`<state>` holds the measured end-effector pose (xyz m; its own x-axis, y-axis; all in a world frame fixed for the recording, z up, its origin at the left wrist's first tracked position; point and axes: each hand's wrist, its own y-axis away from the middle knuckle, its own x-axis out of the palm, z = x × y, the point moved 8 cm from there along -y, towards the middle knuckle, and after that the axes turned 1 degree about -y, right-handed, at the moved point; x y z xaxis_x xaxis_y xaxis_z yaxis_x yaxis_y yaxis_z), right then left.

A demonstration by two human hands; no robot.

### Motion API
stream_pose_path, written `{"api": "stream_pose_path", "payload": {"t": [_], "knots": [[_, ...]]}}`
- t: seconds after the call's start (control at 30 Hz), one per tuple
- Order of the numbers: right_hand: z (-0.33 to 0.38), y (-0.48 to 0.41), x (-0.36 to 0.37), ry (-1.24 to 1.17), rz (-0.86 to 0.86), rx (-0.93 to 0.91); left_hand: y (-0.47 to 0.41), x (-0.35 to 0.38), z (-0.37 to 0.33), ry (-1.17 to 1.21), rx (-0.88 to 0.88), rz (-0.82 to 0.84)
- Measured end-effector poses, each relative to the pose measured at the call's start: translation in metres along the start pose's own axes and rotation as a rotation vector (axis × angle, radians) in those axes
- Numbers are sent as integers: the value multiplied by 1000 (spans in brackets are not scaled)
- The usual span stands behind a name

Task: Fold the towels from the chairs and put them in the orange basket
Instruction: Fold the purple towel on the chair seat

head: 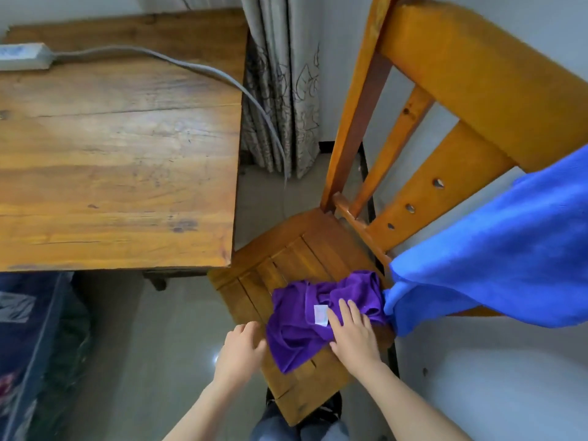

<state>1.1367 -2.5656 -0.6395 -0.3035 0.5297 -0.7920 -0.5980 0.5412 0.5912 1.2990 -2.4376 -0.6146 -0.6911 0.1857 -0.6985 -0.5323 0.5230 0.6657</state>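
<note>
A crumpled purple towel (302,326) with a white label lies on the seat of a wooden chair (299,259). A blue towel (496,268) hangs over the chair's backrest at the right and drapes down beside the purple one. My right hand (353,335) rests flat on the purple towel, fingers spread, beside the label. At the towel's left edge is my left hand (241,351), fingers curled against the cloth; whether it grips the cloth I cannot tell. No orange basket is in view.
A wooden table (121,160) stands left of the chair, with a white power strip (22,55) and its grey cable (203,71) running off the far edge. A patterned curtain (283,90) hangs behind. Dark fabric (31,345) lies at the lower left.
</note>
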Motion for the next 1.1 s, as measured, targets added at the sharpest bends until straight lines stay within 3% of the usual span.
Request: {"api": "stream_pose_path", "payload": {"t": [0.17, 0.27, 0.5, 0.8, 1.1], "knots": [[-5, -37, 18, 11, -7, 60, -28, 22, 11, 55, -1, 16], [-8, -37, 26, -113, 32, 99, -26, 25, 14, 104, 15, 13], [9, 18, -53, -570, -119, 228, 16, -8, -5, 168, 94, 53], [57, 113, -223, -441, -151, -62, 87, -114, -96, 266, 427, 21], [65, 213, -369, -384, -366, -204, 167, -211, -182, 369, 766, 120]]}}
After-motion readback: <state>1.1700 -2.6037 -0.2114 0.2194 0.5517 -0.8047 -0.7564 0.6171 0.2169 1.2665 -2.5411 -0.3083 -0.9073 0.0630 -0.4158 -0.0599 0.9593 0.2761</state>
